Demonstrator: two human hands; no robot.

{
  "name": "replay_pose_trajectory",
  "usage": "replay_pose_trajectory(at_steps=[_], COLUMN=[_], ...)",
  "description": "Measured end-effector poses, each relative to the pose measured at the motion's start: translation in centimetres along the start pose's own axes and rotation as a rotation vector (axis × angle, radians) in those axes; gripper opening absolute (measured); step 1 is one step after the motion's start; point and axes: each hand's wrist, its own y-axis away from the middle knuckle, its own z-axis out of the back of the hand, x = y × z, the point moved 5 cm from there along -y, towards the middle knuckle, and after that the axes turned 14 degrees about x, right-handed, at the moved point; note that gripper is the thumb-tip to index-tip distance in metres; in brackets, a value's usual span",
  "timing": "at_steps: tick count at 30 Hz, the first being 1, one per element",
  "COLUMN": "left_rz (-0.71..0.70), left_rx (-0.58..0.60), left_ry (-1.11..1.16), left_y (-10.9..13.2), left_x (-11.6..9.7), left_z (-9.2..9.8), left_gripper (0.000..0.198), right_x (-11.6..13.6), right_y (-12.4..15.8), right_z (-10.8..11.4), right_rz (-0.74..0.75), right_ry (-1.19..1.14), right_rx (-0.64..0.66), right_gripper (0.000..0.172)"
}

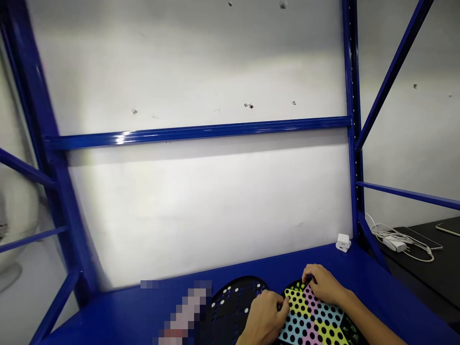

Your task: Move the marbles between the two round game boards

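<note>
A Chinese checkers sheet (312, 316), patterned in yellow, pink and light blue with rows of round holes, lies over a round dark tray (354, 330) at the lower right. Green bits show in that tray around the sheet's edge. My left hand (265, 314) has its fingers curled, thumb and fingertips closed at the sheet's left edge. At the sheet's upper edge, my right hand (325, 285) is bent with its fingers closed on the rim; the exact grip is partly hidden. Left of these lies a round black board (230, 314) with small white pieces, partly behind my left hand.
The blue tabletop (118, 311) sits inside a blue metal frame (208, 130) against a white wall. A white charger plug (343, 242) stands at the back right corner. Beyond the frame, white cables (398, 239) lie on a black table. A pixelated patch covers something left of the black board.
</note>
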Motion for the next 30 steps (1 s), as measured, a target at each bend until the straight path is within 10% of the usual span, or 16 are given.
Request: replay_pose_trajectory(at_steps=[9,15,30], left_rz=[0.147,0.316,0.058], left_rx=[-0.158,-0.039,-0.034], left_ry=[0.076,0.021,0.073], left_y=[0.4,1.0,1.2], left_x=[5.0,8.4,3.6], left_z=[4.4,4.3,3.7], left_gripper=[0.059,0.045,0.035], right_x=[-0.3,-0.3,-0.7], right_y=[0.1,0.2,0.1], right_z=[0.0,0.0,1.4], right_rz=[-0.019,-0.028,-0.159], right_ry=[0.004,0.014,0.185], right_rx=[0.027,0.030,-0.020], right_gripper=[0.032,0.032,0.027])
